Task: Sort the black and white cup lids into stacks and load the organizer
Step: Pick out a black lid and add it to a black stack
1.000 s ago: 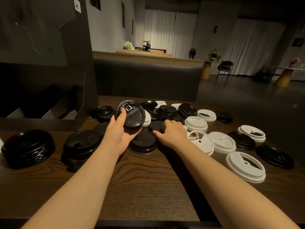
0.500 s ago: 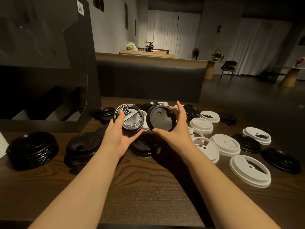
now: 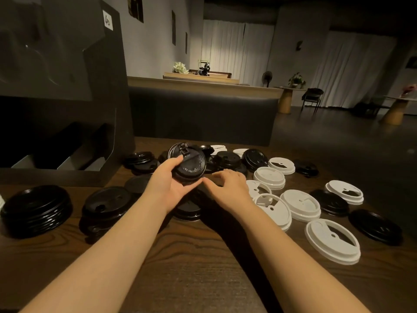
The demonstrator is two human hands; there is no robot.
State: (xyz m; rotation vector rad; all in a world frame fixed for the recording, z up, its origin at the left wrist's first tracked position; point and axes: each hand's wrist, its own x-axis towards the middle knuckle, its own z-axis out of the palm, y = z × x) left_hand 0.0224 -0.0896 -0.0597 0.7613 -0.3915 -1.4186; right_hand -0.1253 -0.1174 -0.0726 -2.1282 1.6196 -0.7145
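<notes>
Because these lids look thin, light and a little springy, we judge the rim the safest place to pinch, and our left hand is clamped that way on the black lids it holds tilted above the surface. Half a second ago our right hand held a second black lid up beside them; now it hangs empty, fingers loosely apart, low over the pile, with white lids just beside it.
</notes>
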